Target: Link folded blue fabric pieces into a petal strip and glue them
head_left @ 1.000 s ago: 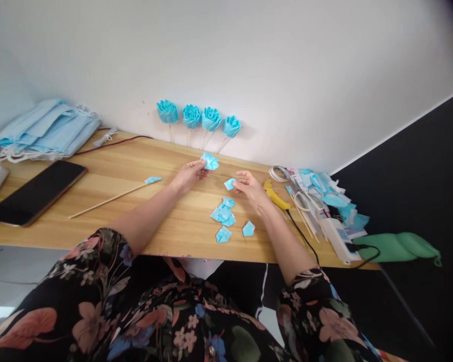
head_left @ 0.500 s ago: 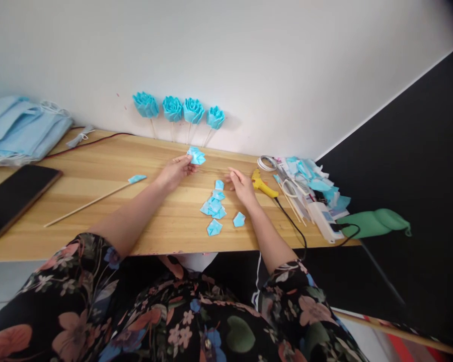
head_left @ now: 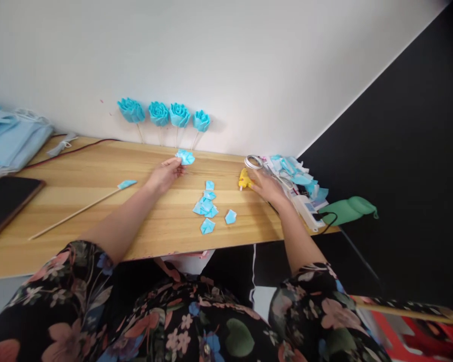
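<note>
Presently the left hand (head_left: 164, 176) pinches a folded blue piece (head_left: 186, 157) over the table (head_left: 154, 234), its free end pointing right. The right hand (head_left: 269, 188) is at the yellow glue gun (head_left: 244, 178), hiding its handle and most of its long axis; whether that hand grips cannot be told. Four blue roses (head_left: 159, 114) stand by the wall (head_left: 226, 75); one blue-tipped stick (head_left: 75, 213) slants far-right. Two folded pieces (head_left: 230, 216) lie near an overlapping group (head_left: 206, 206), hard to count. One phone (head_left: 9, 203) is cut off at left.
</note>
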Available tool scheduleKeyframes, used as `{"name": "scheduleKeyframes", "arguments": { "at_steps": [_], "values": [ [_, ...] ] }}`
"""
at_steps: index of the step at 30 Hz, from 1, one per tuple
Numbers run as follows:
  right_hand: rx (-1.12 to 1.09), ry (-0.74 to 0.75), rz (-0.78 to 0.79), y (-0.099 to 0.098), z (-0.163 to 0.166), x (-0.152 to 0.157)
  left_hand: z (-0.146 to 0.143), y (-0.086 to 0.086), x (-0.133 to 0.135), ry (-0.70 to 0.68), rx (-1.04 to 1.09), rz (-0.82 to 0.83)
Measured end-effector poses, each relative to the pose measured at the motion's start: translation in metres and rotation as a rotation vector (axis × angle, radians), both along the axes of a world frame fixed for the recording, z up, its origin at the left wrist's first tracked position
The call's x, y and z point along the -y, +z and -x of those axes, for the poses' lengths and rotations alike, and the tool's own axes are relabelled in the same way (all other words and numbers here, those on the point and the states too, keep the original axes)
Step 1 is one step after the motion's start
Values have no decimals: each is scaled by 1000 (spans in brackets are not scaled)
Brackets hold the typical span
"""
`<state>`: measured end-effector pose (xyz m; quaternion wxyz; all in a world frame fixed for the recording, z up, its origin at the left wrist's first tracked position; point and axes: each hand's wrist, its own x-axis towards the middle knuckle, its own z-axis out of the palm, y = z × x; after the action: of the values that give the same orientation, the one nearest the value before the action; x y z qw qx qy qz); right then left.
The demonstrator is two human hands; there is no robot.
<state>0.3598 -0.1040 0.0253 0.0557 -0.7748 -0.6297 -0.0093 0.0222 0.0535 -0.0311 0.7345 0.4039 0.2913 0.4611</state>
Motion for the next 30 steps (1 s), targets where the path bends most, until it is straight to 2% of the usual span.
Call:
{"name": "scheduleKeyframes", "arguments": {
  "at_steps": [2, 4, 8, 12, 15, 17, 19, 21, 23, 25, 30],
  "values": [
    [33, 62, 124, -8, 1, 3, 0, -1, 0, 9, 9, 3],
    [76, 53, 138, -19, 3, 2, -1, -1, 0, 16, 22, 2],
    [159, 27, 41, -33, 4, -3, -1, -1, 1, 14, 16, 6],
    [100, -10, -62, -31, 1, -6, -2, -1, 2, 21, 4, -1],
    [-142, -139, -180, -21, 9, -15, -3, -1, 3, 22, -1, 2],
    [-479, -176, -296, -11, 24, -24, -3, -1, 4, 21, -15, 2],
    [-903, -77, -337, 0, 44, -33, -3, -1, 5, 27, -28, 2],
    [-1188, 54, -297, 8, 67, -39, -3, 1, 6, 44, -26, 8],
    [-1300, 144, -255, 11, 90, -42, -3, 2, 8, 63, -15, 17],
    [-1321, 185, -215, 8, 108, -41, -4, 2, 9, 75, -10, 13],
    [-1181, 226, -186, -11, 126, -31, -5, 3, 10, 104, -10, 21]
  ]
}}
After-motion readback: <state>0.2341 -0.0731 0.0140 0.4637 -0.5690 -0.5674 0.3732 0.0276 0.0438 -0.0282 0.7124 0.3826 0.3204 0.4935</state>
